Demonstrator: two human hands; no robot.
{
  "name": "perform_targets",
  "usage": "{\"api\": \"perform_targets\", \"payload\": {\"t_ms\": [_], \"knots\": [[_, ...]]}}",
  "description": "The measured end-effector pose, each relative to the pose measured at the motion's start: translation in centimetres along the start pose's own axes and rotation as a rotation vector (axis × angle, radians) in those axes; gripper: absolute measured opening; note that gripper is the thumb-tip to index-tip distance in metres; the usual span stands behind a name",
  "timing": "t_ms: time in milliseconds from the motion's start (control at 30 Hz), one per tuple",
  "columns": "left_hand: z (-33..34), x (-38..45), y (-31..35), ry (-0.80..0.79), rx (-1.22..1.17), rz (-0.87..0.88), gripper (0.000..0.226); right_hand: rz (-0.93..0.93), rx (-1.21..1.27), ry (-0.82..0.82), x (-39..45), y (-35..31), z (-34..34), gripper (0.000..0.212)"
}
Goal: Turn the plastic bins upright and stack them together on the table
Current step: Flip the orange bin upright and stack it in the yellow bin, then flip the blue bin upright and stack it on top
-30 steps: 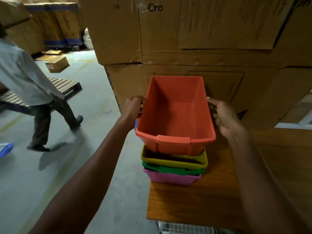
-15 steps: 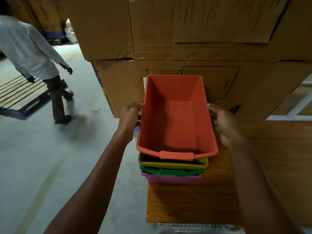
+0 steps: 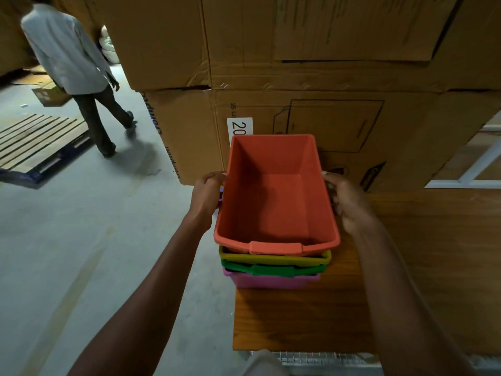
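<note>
An upright orange bin (image 3: 273, 202) sits nested on top of a stack: a yellow bin (image 3: 276, 258), a green bin (image 3: 271, 270) and a pink bin (image 3: 271, 281) under it, all upright on the wooden table (image 3: 420, 280). My left hand (image 3: 207, 194) grips the orange bin's left rim. On the opposite long side, my right hand (image 3: 345, 202) holds the right rim. A small blue edge shows by my left fingers; what it belongs to is hidden.
Big cardboard boxes (image 3: 298, 77) stand stacked right behind the bins. A person in a pale shirt (image 3: 70, 55) walks on the concrete floor at the upper left, near a wooden pallet (image 3: 35, 139). A wire grid (image 3: 311, 358) lies below the table's near edge.
The orange bin has sunk lower into the stack, closing the gap above the yellow bin. Both hands kept hold of its sides. The person in the background walked on past the pallet.
</note>
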State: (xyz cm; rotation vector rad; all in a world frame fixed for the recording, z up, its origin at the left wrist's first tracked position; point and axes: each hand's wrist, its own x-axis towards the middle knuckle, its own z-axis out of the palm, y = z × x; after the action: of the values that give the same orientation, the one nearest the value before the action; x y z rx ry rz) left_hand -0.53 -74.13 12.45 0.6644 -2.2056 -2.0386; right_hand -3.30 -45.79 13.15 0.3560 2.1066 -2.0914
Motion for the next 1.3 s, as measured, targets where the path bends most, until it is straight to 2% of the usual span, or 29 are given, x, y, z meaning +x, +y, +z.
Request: {"api": "perform_targets", "payload": {"t_ms": [233,400,667,933,1033,1167,1300], "knots": [[-0.1,0.2,-0.6,-0.035,0.007,-0.075,0.023,0.06,-0.046,-0.003,-0.1,0.8,0.3,0.019],[-0.1,0.1,-1.2,-0.03,0.002,-0.107,0.032,0.092,-0.037,0.042,-0.3,1.5,0.3,0.019],[-0.2,-1.2,-1.5,-0.027,0.004,-0.097,0.033,0.065,-0.062,0.06,-1.0,2.0,0.1,0.03],[-0.5,-2.1,-2.0,-0.012,0.1,-0.001,0.042,-0.013,-0.12,0.102,-1.9,2.3,0.1,0.027],[-0.7,-2.4,-1.6,0.033,0.136,0.07,0.046,-0.047,-0.137,0.127,-2.9,2.1,0.0,0.02],[-0.6,-3.2,0.2,0.059,0.14,0.194,0.043,-0.096,-0.144,0.177,-4.1,1.9,-0.7,0.016],[-0.1,-4.5,2.2,-0.018,0.11,0.339,0.028,-0.138,-0.091,0.306,-5.8,2.2,-2.0,0.029]]}}
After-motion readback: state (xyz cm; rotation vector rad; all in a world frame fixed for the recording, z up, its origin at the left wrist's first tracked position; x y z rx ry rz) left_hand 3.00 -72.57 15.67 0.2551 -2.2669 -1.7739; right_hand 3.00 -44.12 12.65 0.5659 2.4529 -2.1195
